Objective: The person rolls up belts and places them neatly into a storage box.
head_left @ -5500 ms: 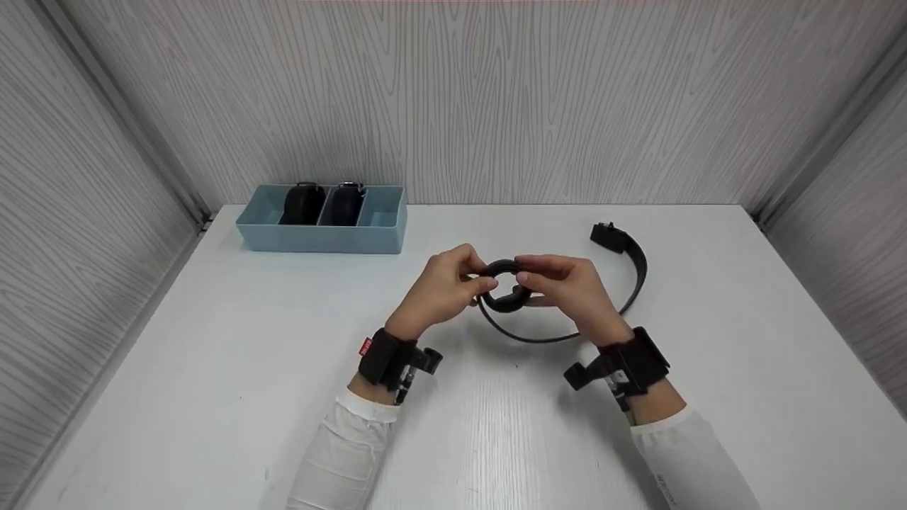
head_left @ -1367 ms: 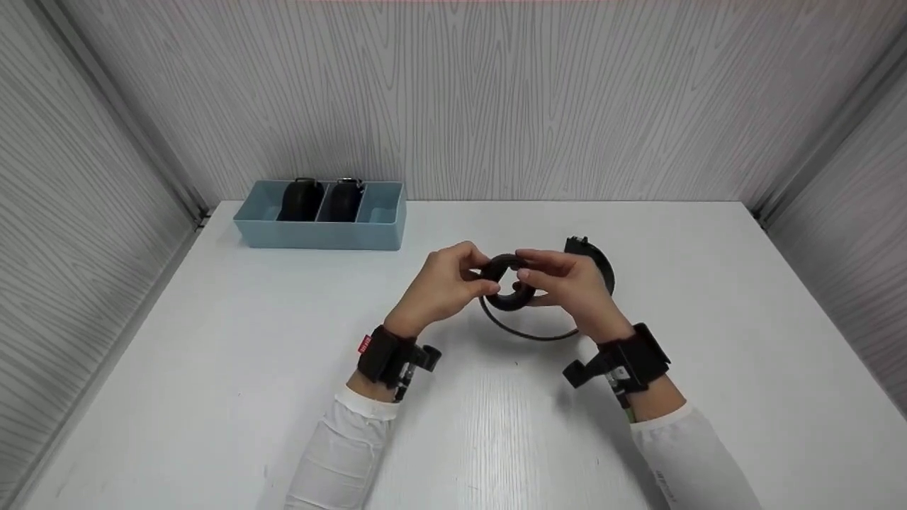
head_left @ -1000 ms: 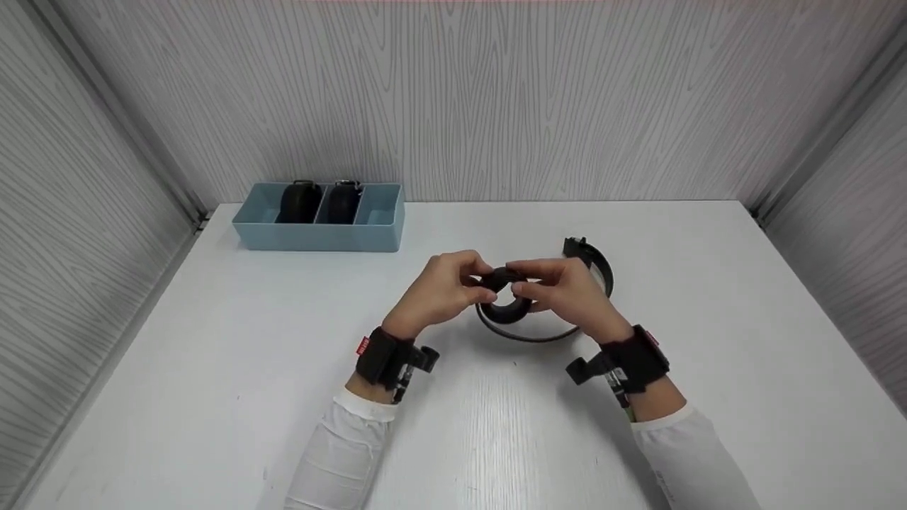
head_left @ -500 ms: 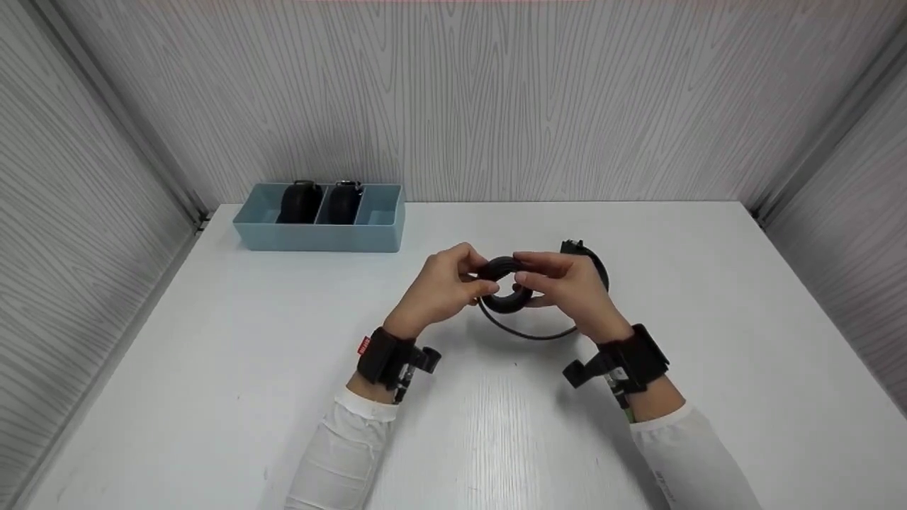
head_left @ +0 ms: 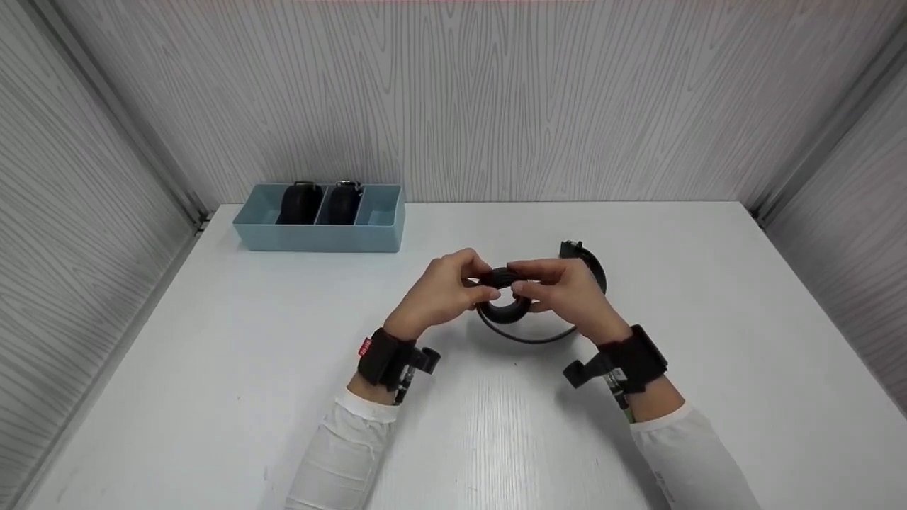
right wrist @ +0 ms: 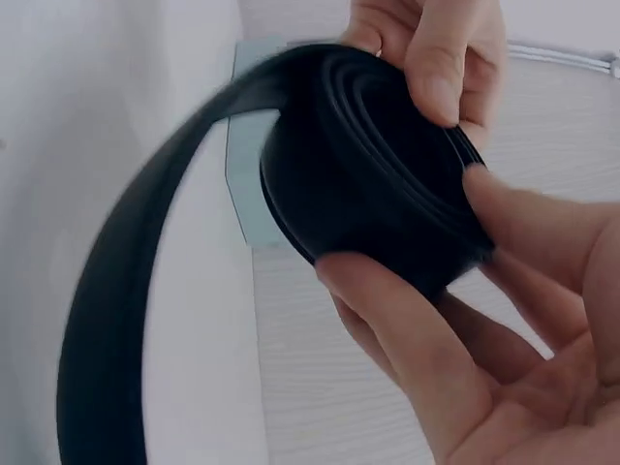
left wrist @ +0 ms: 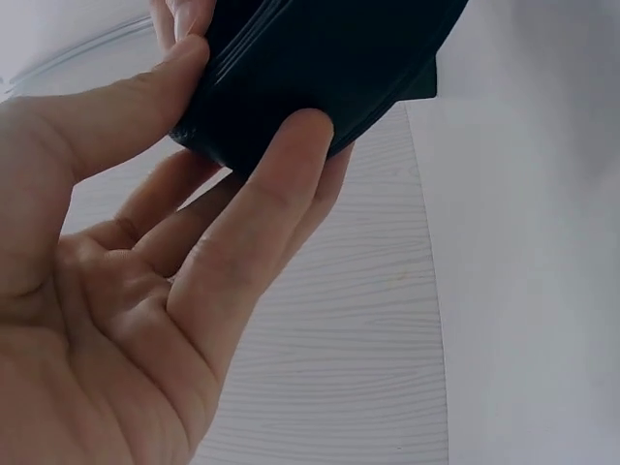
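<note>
- The left hand [head_left: 445, 290] grips the left side of a rolled black belt [head_left: 504, 301], above the middle of the white tabletop [head_left: 212, 368].
- In the left wrist view the thumb [left wrist: 116, 107] and a finger [left wrist: 276, 184] of the left hand [left wrist: 126, 320] pinch the coil of the belt [left wrist: 320, 58] from 2 sides.
- The right hand [head_left: 567, 290] grips the right side of the same coil, its fingers curled over the top.
- In the right wrist view the right hand [right wrist: 504, 320] clasps the belt [right wrist: 378, 194] with a finger [right wrist: 407, 339] under the coil and another at its rim; fingers of the left hand [right wrist: 436, 48] press on the far side.
- The coil is tight, with several layers showing at its edge.
- The loose part of the belt runs from the coil in a curve near the person, then round behind the right hand.
- The buckle [head_left: 570, 249] sits at the end of that loose part, just right of the hands and a little farther away.
- Whether the loose part touches the tabletop cannot be told.
- A pale blue tray [head_left: 319, 237] stands at the far left of the tabletop, well apart from the hands.
- The tray has 3 compartments in a row.
- 2 dark rolled belts [head_left: 301, 200] stand in the left and middle compartments.
- Both wrists carry black straps [head_left: 386, 358] with small cameras, and white sleeves [head_left: 340, 453] cover the forearms.
- Grey wood-grain walls [head_left: 496, 99] close the scene at the far side and at both sides.
</note>
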The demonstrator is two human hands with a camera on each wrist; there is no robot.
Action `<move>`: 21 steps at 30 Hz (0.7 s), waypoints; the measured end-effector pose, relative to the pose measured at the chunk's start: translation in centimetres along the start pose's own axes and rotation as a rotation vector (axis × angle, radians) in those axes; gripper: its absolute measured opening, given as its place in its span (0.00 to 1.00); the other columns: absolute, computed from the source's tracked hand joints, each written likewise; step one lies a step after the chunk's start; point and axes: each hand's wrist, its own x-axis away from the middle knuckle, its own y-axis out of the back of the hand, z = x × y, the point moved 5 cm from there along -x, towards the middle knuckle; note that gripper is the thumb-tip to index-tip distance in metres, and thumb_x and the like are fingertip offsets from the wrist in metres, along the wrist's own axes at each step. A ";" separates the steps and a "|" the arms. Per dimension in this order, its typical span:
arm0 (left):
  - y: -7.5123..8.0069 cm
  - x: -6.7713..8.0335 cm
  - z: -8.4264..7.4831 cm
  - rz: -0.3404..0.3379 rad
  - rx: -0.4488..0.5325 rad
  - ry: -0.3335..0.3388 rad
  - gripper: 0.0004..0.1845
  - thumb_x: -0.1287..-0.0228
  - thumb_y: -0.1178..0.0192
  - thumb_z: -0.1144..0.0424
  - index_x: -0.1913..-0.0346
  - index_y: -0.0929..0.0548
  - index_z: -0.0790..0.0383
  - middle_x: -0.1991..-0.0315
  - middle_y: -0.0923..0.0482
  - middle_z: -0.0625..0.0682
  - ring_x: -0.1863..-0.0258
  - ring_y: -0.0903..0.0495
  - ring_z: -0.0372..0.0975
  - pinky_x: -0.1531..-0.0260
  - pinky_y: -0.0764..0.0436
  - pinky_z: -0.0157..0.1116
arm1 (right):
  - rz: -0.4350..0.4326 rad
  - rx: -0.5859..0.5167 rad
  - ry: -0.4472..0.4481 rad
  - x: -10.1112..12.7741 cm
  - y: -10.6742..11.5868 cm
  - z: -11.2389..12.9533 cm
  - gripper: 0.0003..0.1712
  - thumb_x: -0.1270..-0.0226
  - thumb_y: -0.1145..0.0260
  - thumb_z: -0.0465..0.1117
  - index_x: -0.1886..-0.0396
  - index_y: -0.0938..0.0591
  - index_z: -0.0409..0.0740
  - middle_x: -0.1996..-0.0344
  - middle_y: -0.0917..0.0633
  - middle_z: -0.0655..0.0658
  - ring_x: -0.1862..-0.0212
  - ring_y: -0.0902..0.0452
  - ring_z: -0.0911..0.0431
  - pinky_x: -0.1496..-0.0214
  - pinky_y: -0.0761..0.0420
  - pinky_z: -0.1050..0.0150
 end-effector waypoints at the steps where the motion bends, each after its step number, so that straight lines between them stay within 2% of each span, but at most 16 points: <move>1: 0.1 0.0 0.0 -0.017 0.019 0.006 0.13 0.31 0.29 0.64 0.49 0.19 0.63 0.50 0.15 0.55 0.57 0.12 0.41 0.60 0.16 0.37 | -0.024 -0.023 -0.001 0.0 0.1 0.0 0.23 0.30 0.27 0.36 0.37 0.16 0.37 0.48 0.12 0.36 0.53 0.12 0.52 0.57 0.12 0.58; 4: 0.2 -0.1 0.1 -0.058 0.065 0.007 0.13 0.31 0.29 0.64 0.51 0.20 0.63 0.50 0.14 0.55 0.60 0.11 0.40 0.60 0.15 0.37 | -0.078 -0.095 -0.007 0.0 0.3 -0.1 0.23 0.30 0.27 0.35 0.36 0.17 0.37 0.48 0.13 0.35 0.53 0.12 0.51 0.56 0.12 0.56; 8: 0.3 -0.1 0.0 -0.066 0.083 -0.013 0.11 0.32 0.30 0.66 0.52 0.20 0.64 0.53 0.13 0.56 0.62 0.11 0.40 0.61 0.14 0.37 | -0.084 -0.109 -0.004 0.0 0.3 -0.1 0.24 0.30 0.27 0.35 0.36 0.17 0.36 0.47 0.13 0.37 0.51 0.12 0.49 0.55 0.12 0.54; 12: 0.4 0.0 -0.2 -0.049 0.043 -0.023 0.10 0.32 0.30 0.67 0.53 0.19 0.65 0.57 0.12 0.56 0.63 0.12 0.40 0.63 0.16 0.36 | -0.041 -0.056 0.017 0.0 0.1 0.1 0.23 0.31 0.26 0.36 0.37 0.16 0.37 0.46 0.13 0.37 0.50 0.12 0.45 0.54 0.12 0.55; 17: 0.2 0.1 -0.3 0.000 -0.012 -0.034 0.09 0.32 0.29 0.66 0.55 0.18 0.64 0.56 0.12 0.55 0.63 0.15 0.39 0.63 0.19 0.35 | 0.029 0.026 0.024 0.1 -0.2 0.2 0.22 0.31 0.26 0.38 0.38 0.15 0.40 0.43 0.14 0.40 0.50 0.12 0.45 0.56 0.12 0.57; 21: 0.2 0.0 -0.2 -0.011 -0.006 -0.018 0.11 0.33 0.29 0.65 0.53 0.18 0.63 0.55 0.12 0.54 0.62 0.14 0.38 0.62 0.19 0.35 | 0.014 0.029 0.019 -0.1 -0.1 0.1 0.23 0.30 0.26 0.38 0.37 0.16 0.38 0.44 0.13 0.39 0.50 0.12 0.46 0.57 0.12 0.58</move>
